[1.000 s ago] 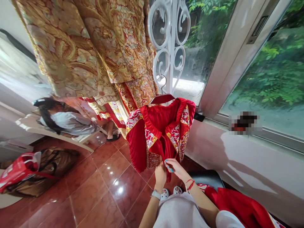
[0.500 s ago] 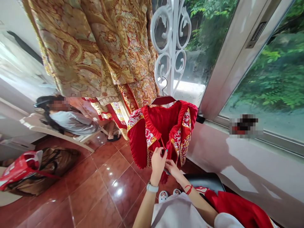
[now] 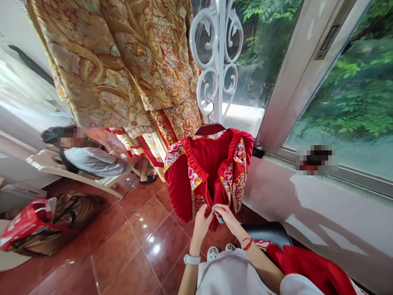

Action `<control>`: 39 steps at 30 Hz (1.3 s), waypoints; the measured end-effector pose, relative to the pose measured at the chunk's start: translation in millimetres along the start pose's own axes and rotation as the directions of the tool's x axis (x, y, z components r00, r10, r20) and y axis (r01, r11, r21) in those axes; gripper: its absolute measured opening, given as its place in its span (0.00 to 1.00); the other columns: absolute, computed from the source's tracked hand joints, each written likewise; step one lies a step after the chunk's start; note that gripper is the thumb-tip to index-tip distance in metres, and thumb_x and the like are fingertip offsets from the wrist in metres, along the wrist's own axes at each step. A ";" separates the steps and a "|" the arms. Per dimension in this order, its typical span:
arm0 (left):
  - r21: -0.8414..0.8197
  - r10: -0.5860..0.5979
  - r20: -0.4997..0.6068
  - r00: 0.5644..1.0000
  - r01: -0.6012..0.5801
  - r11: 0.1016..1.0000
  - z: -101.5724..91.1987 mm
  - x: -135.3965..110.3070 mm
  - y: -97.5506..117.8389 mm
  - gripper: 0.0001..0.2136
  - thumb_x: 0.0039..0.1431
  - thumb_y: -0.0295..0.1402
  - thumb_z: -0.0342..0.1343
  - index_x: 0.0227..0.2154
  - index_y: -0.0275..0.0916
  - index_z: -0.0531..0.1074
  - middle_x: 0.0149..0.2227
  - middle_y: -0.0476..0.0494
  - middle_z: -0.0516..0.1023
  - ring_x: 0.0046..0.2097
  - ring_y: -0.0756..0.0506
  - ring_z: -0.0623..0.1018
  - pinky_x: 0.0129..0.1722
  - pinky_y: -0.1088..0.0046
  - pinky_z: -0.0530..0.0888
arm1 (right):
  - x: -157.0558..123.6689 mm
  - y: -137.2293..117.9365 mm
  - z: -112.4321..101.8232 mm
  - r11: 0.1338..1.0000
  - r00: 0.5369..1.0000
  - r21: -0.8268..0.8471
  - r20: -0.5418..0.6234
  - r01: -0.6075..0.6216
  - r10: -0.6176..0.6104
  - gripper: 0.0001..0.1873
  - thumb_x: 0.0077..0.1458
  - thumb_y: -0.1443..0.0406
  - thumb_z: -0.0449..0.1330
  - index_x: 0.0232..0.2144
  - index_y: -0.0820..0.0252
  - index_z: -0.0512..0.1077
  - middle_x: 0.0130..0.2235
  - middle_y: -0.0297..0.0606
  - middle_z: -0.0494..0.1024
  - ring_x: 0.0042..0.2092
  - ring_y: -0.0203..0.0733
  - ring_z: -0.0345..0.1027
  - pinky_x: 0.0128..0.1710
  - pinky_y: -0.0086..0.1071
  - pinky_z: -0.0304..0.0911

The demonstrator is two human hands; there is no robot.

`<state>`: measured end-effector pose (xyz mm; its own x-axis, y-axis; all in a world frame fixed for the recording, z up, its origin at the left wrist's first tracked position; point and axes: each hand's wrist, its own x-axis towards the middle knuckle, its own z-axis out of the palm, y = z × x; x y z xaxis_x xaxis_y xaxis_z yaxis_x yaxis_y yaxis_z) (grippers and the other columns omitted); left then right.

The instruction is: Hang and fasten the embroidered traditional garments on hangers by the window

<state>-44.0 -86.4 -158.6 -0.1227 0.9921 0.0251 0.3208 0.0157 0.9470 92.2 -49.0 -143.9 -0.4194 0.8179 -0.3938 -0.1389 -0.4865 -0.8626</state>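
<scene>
A red embroidered garment [image 3: 211, 172] hangs on a dark red hanger [image 3: 208, 128] hooked on a white scrollwork window grille [image 3: 216, 61]. Both my hands meet at the garment's lower front opening. My left hand [image 3: 202, 217], with a white watch at the wrist, pinches the fabric at the left flap. My right hand [image 3: 225, 215], with teal nails and a red cord bracelet, pinches a thin red tie or fastening at the middle. What exactly lies between the fingers is too small to name.
Gold and red brocade robes [image 3: 123, 61] hang above left. A person sits on a white chair [image 3: 82, 159] at left. A red bag and brown bag [image 3: 39, 221] lie on the tiled floor. A black stool [image 3: 270, 231] and red cloth [image 3: 310, 268] sit by the window ledge.
My hands rose to the garment's mid front half a second ago, then dropped back to its lower opening. The seated person's head shifted slightly.
</scene>
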 end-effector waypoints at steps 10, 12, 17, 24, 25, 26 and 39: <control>0.258 0.060 -0.132 0.989 -0.025 0.966 28.8 -3.6 -31.9 0.22 0.52 0.20 0.47 0.48 0.38 0.74 0.49 0.36 0.79 0.52 0.40 0.77 0.56 0.56 0.72 | -4.2 -0.3 -6.7 0.997 0.992 0.039 0.110 -0.066 0.061 0.17 0.45 0.54 0.63 0.21 0.60 0.65 0.19 0.26 0.61 0.20 0.26 0.46 0.21 0.27 0.38; 0.289 0.064 -0.137 0.989 -0.022 0.957 29.2 -5.2 -32.5 0.21 0.54 0.21 0.46 0.49 0.38 0.74 0.48 0.36 0.80 0.49 0.40 0.79 0.53 0.57 0.73 | 0.4 -12.4 -5.3 0.986 0.988 0.129 0.132 -0.102 0.085 0.17 0.43 0.55 0.64 0.20 0.60 0.64 0.18 0.25 0.59 0.19 0.25 0.42 0.20 0.27 0.36; 0.318 0.114 -0.181 0.977 -0.051 0.947 28.5 -1.2 -23.1 0.13 0.62 0.29 0.47 0.44 0.39 0.75 0.43 0.37 0.81 0.44 0.41 0.80 0.47 0.60 0.76 | 16.8 -80.5 -0.5 0.967 0.993 0.252 0.105 0.020 -0.048 0.17 0.43 0.57 0.66 0.21 0.59 0.62 0.17 0.22 0.55 0.18 0.24 0.40 0.18 0.26 0.36; 0.280 0.128 -0.163 0.978 -0.078 0.957 28.2 -16.3 -17.6 0.11 0.64 0.32 0.46 0.37 0.39 0.74 0.38 0.39 0.80 0.39 0.43 0.79 0.41 0.65 0.76 | 16.3 -92.8 10.8 0.952 0.986 0.259 -0.010 0.165 -0.168 0.17 0.41 0.54 0.65 0.21 0.60 0.65 0.17 0.23 0.59 0.17 0.24 0.42 0.18 0.26 0.36; 0.289 0.128 -0.166 0.978 -0.076 0.954 27.8 -20.4 -19.8 0.11 0.64 0.33 0.46 0.37 0.39 0.74 0.38 0.39 0.80 0.39 0.43 0.79 0.41 0.64 0.75 | 14.8 -89.8 11.6 0.954 0.989 0.261 -0.007 0.147 -0.151 0.18 0.40 0.54 0.65 0.21 0.60 0.64 0.16 0.23 0.59 0.16 0.24 0.42 0.18 0.26 0.35; 0.305 0.129 -0.171 0.977 -0.071 0.950 27.3 -23.7 -21.9 0.10 0.64 0.33 0.46 0.35 0.40 0.74 0.37 0.40 0.80 0.38 0.42 0.78 0.40 0.64 0.75 | 13.3 -89.0 12.5 0.957 0.991 0.260 0.003 0.130 -0.135 0.18 0.39 0.54 0.66 0.20 0.60 0.64 0.16 0.23 0.58 0.16 0.24 0.42 0.18 0.26 0.35; 0.259 0.225 -0.084 0.971 -0.197 0.946 -15.0 -2.0 18.2 0.11 0.61 0.34 0.50 0.41 0.45 0.76 0.44 0.37 0.76 0.44 0.40 0.79 0.44 0.61 0.78 | -0.6 -136.4 -13.2 0.849 0.909 -0.372 -0.032 0.375 -0.415 0.16 0.54 0.53 0.55 0.27 0.59 0.70 0.22 0.30 0.65 0.24 0.33 0.55 0.25 0.29 0.51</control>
<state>-52.0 -90.0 -136.6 -0.1255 0.9563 0.2641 0.5710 -0.1480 0.8075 123.3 20.9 -30.2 -0.2953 0.9554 -0.0097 0.0585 0.0080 -0.9983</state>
